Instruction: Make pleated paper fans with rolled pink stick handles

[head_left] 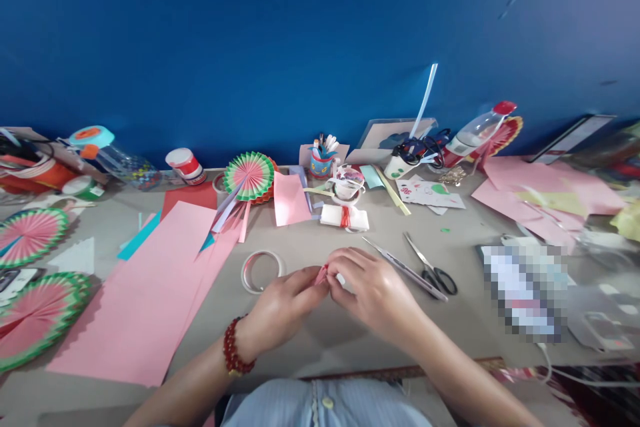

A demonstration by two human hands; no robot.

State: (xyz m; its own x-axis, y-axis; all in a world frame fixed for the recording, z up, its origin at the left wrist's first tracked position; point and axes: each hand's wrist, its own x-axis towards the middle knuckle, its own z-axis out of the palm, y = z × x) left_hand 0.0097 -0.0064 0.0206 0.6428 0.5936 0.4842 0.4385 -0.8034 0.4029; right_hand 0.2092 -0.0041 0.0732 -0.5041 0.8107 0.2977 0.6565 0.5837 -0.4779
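Observation:
Both hands meet over the near middle of the table, fingertips pinched together. My left hand (pixel 287 300) is closed on a small piece of folded pink paper (pixel 321 275); a red beaded bracelet circles that wrist. My right hand (pixel 370 280) is closed on the same piece from the other side, where a bit of red shows. The fingers hide most of it. Just left of my left hand lies a roll of tape (pixel 261 272). Beyond my right hand are a slim metal tool (pixel 405 268), perhaps a craft knife, and black-handled scissors (pixel 431 267).
Pink paper sheets (pixel 150 293) spread over the left side, beside pleated paper rosettes (pixel 43 313). A green-edged rosette (pixel 250 177), a pen cup (pixel 321 161) and a tied white bundle (pixel 345 217) stand along the back. A blurred-out device (pixel 523 290) with a cable lies at right.

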